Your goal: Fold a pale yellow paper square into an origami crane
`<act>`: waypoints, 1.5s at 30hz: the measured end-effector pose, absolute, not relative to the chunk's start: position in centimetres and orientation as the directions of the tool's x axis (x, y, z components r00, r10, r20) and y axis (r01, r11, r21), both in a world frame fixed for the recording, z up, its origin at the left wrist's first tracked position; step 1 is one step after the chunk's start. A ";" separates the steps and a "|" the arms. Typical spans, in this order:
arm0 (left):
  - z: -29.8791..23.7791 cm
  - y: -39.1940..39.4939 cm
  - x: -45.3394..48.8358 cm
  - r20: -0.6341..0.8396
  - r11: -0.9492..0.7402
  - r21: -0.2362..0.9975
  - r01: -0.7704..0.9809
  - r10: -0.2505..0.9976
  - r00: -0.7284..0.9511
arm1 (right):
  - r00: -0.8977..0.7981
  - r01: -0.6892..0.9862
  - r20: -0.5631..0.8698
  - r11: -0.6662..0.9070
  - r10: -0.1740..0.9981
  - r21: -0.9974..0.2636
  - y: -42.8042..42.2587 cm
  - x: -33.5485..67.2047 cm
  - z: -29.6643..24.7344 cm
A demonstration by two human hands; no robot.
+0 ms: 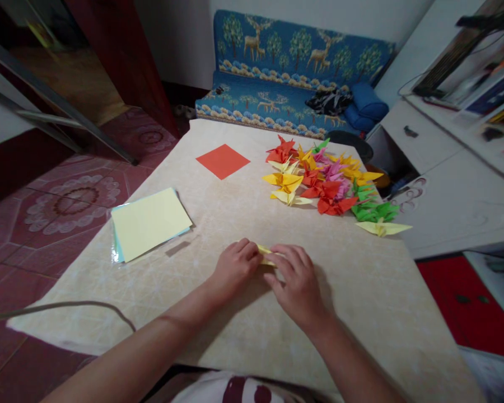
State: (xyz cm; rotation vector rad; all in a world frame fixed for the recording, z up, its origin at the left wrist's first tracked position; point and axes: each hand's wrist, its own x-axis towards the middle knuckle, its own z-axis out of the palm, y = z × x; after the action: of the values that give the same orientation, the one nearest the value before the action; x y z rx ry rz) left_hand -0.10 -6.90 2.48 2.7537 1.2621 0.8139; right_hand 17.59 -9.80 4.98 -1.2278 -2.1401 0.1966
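My left hand [236, 265] and my right hand [296, 281] meet near the middle of the beige table [361, 291]. Both press down on a small folded piece of yellow paper [266, 251], which shows only as a thin strip between the fingers. The fingers of both hands are curled and closed on it. To the left lies a stack of pale yellow paper sheets [149, 222] in a clear wrapper. A single red square sheet [222, 160] lies flat at the far side.
A pile of several folded paper cranes [327, 184] in red, yellow, pink and green lies at the far right of the table. A blue patterned sofa [285, 73] stands behind. White cabinets [453, 184] are on the right. A cable [67, 305] crosses the table's left near corner.
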 end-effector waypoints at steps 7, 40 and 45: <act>1.5 -7.7 -2.0 0.375 -0.703 0.391 0.594 0.711 0.594 | -0.349 0.697 0.346 0.488 0.871 -0.525 -10.0 17.4 2.4; 2.7 -2.2 -2.7 0.070 -0.455 0.762 0.461 0.765 0.640 | -0.256 0.728 -0.262 0.007 0.930 -0.686 -4.5 17.6 4.1; 3.1 -1.9 -2.4 0.007 -0.442 0.740 0.507 0.758 0.652 | -0.266 0.747 -0.310 -0.008 0.913 -0.665 -4.2 17.6 4.0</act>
State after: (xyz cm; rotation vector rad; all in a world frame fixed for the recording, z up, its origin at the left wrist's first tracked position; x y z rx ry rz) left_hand -2.40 -1.93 3.12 2.1374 0.9776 0.4411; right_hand 17.61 -4.18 4.02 -1.7545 -2.0480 1.1350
